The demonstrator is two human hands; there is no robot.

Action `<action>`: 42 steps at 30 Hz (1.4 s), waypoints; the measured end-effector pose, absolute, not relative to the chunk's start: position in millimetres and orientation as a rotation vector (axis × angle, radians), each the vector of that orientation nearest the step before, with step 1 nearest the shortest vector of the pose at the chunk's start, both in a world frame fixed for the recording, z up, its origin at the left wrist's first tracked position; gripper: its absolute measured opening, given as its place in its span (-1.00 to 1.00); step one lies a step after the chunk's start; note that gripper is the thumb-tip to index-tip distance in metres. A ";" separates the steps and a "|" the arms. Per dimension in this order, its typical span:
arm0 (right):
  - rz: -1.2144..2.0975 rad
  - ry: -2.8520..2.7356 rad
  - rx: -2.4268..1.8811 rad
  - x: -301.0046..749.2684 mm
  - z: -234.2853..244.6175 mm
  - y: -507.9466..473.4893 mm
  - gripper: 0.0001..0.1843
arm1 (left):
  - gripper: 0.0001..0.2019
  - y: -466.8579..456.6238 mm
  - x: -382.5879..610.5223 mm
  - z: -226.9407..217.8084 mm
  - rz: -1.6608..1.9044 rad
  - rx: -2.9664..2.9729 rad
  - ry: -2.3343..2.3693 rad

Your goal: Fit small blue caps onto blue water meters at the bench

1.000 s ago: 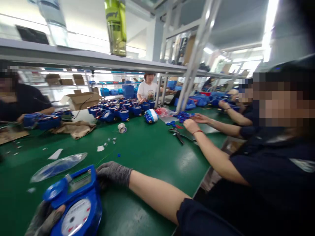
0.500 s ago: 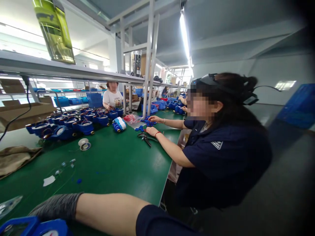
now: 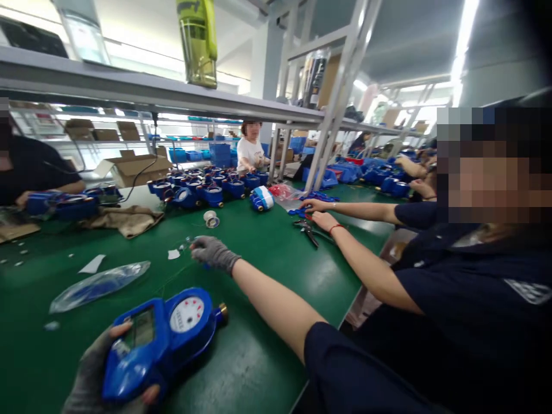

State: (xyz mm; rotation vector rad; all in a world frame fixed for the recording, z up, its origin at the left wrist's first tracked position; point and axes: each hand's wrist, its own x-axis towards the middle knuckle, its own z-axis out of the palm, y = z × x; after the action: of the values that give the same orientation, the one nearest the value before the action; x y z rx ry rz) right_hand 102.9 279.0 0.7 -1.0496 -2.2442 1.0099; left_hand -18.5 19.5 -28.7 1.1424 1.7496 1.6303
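Observation:
My left hand [image 3: 92, 379], in a grey glove, grips a blue water meter [image 3: 168, 333] by its display end, low at the near left over the green table [image 3: 267, 276]. The meter's white dial faces up and its brass end points right. My right hand [image 3: 213, 253], also gloved, is stretched forward over the table with its fingers curled together beside small loose parts [image 3: 175, 253] and a thin wire. What the fingers pinch is too small to make out.
A clear plastic bag [image 3: 99, 284] lies left of my right arm. Farther back are a wire spool [image 3: 211, 218], pliers [image 3: 308, 230], a brown cloth [image 3: 125, 218] and several blue meters [image 3: 202, 190]. A co-worker's hands [image 3: 323, 218] work at my right; other people sit across.
The view swung right and then back to the table. My right hand left the meter and reached forward to the small parts. My left hand turned the meter dial-up.

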 end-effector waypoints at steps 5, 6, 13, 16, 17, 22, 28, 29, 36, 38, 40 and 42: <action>0.787 -2.272 -1.161 140.5 -34.4 299.7 -0.74 | -0.15 14.4 -16.4 -27.9 1.644 1.055 2.101; 0.760 -2.294 -1.171 143.1 -41.8 296.5 -0.75 | -0.16 15.9 -17.1 -29.2 1.634 1.113 2.163; 0.567 -2.387 -1.267 134.1 -58.0 282.4 -0.81 | -0.25 13.1 -11.9 -27.5 1.510 1.782 2.369; 0.506 -2.427 -1.314 127.2 -56.5 284.4 -0.80 | -0.25 11.1 -12.1 -26.0 1.419 1.795 2.412; 0.487 -2.441 -1.328 125.3 -56.2 284.8 -0.80 | -0.25 10.6 -13.0 -26.0 1.419 1.800 2.407; 0.382 -2.511 -1.346 126.5 -55.2 282.2 -0.77 | -0.29 7.8 -15.0 -24.0 1.533 1.804 2.284; 0.228 -2.603 -1.302 140.2 -55.8 271.2 -0.76 | -0.39 4.0 -13.6 -21.0 1.631 1.696 2.077; 0.205 -2.612 -1.293 140.3 -56.3 269.4 -0.75 | -0.39 3.8 -13.6 -21.1 1.634 1.711 2.071; 0.171 -2.603 -1.283 131.3 -58.7 268.9 -0.69 | -0.40 4.2 -11.7 -17.1 1.616 1.766 2.082; 0.200 -2.592 -1.292 131.3 -57.7 273.0 -0.72 | -0.41 4.0 -11.5 -16.0 1.611 1.772 2.085; 0.244 -2.577 -1.301 133.9 -56.3 278.8 -0.73 | -0.41 3.8 -12.3 -16.3 1.600 1.778 2.084; 0.294 -2.553 -1.313 138.9 -55.5 285.8 -0.72 | -0.42 3.6 -14.3 -17.9 1.580 1.788 2.088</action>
State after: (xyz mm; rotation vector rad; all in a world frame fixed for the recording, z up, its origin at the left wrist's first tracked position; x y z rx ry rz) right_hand 138.9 285.8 -55.5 -1.3132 -2.5532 0.2944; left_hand -14.3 3.6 -17.9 1.7876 2.0875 1.5800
